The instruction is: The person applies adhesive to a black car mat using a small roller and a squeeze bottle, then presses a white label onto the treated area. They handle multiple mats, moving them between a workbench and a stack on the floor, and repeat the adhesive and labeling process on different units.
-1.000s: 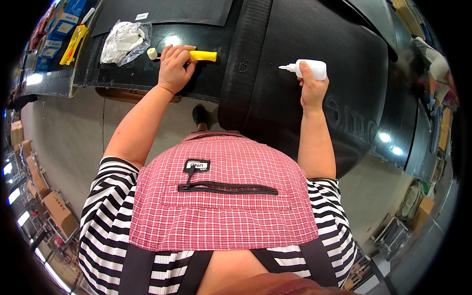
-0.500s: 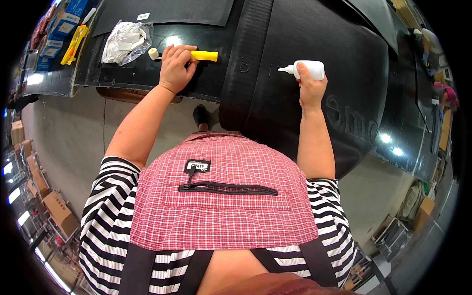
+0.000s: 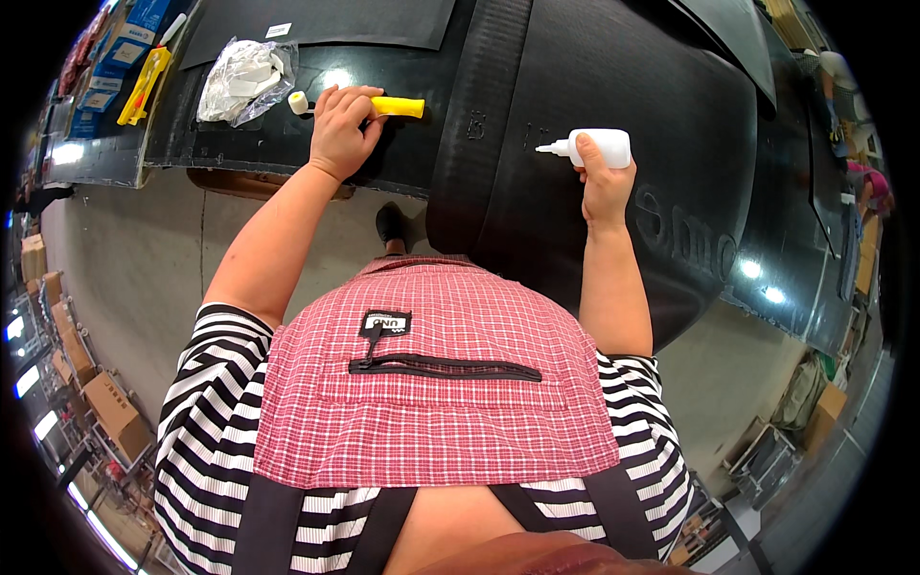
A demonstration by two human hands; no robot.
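Observation:
In my right hand is a white squeeze bottle, gripped with the thumb along its side. The bottle lies nearly level, its thin nozzle pointing left over a large black sheet, close to small marks pressed into it. My left hand is closed around a yellow-handled tool on the black table. The tool's small white cylindrical head sticks out left of my fingers, and its middle is hidden under them.
Beside my left hand lies a clear plastic bag of white pieces. Farther left are a yellow tool and blue boxes. Another flat black sheet lies at the back. A person is at the far right.
My right hand has lowered the bottle slightly toward me and moved it a little left. My left hand and the yellow-handled tool have stayed nearly in place.

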